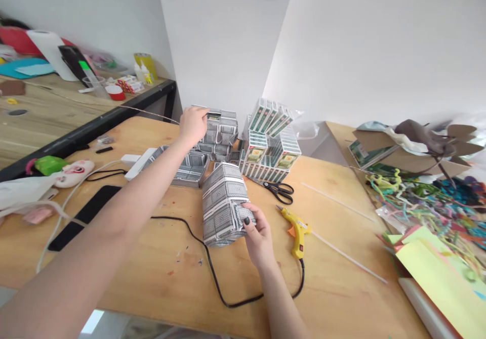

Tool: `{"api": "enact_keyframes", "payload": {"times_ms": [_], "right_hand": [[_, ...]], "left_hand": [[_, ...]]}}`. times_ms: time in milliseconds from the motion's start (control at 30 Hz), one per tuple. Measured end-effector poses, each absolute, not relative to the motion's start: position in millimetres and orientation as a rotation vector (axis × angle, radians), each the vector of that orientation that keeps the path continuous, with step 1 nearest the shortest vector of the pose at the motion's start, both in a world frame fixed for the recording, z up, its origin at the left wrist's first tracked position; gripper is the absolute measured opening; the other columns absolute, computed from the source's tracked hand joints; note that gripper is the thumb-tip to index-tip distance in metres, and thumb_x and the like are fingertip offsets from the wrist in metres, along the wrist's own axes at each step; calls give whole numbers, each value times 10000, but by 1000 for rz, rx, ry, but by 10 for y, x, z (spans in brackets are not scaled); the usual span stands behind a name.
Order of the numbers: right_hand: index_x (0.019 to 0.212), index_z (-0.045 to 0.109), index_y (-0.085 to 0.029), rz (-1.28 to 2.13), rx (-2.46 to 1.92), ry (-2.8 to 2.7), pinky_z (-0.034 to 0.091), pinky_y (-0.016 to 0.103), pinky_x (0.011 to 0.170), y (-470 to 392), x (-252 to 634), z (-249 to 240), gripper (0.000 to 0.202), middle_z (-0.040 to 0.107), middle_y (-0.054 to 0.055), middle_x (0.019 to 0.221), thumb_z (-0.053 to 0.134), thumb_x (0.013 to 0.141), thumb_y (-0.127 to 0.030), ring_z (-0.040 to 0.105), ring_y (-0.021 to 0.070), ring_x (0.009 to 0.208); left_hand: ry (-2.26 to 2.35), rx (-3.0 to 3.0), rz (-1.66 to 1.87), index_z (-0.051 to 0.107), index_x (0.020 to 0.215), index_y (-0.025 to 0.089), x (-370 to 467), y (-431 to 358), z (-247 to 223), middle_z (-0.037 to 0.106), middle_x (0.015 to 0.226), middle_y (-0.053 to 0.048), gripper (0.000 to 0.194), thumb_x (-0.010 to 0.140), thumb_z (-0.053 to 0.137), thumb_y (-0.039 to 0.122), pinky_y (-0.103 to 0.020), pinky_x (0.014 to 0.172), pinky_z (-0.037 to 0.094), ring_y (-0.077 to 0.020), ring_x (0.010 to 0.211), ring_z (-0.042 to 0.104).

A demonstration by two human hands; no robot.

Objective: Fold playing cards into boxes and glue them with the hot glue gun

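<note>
My right hand (260, 235) grips the near right end of a block (224, 205) covered in grey-and-white patterned card. The thumb, with a dark nail, presses on a small patterned piece at that end; the block rests tilted on the wooden table. Farther back, my left hand (193, 125) reaches to the top of a stack of similar grey patterned boxes (224, 131). Its fingers curl at the stack's left side, and what they hold is hidden. Below the left forearm lies an open tray-like box (190, 169) with the same patterned card inside.
Green-and-white card packs (266, 149) are piled behind black scissors (280, 191). A yellow glue gun (298, 230) lies right of my right hand, its black cord looping toward me. Clear glue sticks (349, 258) lie rightward, coloured paper (440, 273) at the right edge, a dark phone (85, 217) at left.
</note>
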State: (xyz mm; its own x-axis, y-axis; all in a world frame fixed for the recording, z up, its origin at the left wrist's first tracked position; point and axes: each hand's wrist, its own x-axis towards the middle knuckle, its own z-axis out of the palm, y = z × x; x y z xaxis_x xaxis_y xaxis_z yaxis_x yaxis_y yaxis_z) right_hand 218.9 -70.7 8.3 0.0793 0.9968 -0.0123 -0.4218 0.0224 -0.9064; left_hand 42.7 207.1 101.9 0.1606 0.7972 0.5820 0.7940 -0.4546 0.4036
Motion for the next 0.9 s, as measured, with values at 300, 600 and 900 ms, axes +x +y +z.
{"api": "enact_keyframes", "payload": {"times_ms": [300, 600, 900], "right_hand": [[1083, 599, -258, 1239, -1017, -858, 447, 268, 720, -668, 2264, 112, 356, 626, 13, 998, 650, 761, -400, 550, 153, 816], [1040, 641, -220, 1062, -1232, -1066, 479, 326, 798, -650, 2469, 307, 315, 653, 55, 1072, 643, 760, -366, 582, 213, 973], [1133, 569, -182, 1249, -1389, -851, 523, 306, 642, -672, 2600, 253, 494, 695, 27, 783, 686, 709, -408, 640, 178, 709]], "left_hand": [[1032, 2374, 1147, 530, 1216, 227, 473, 64, 847, 511, 1302, -89, 404, 832, 571, 346, -429, 1056, 354, -248, 1246, 434], [1208, 2370, 986, 95, 1461, 234, 838, -548, 258, 243, 1509, -157, 851, 803, 598, 429, -553, 1076, 295, -327, 1382, 229], [1120, 2585, 762, 271, 1432, 194, 888, -421, 213, 308, 1493, -107, 682, 852, 515, 457, -538, 1125, 192, -293, 1389, 229]]}}
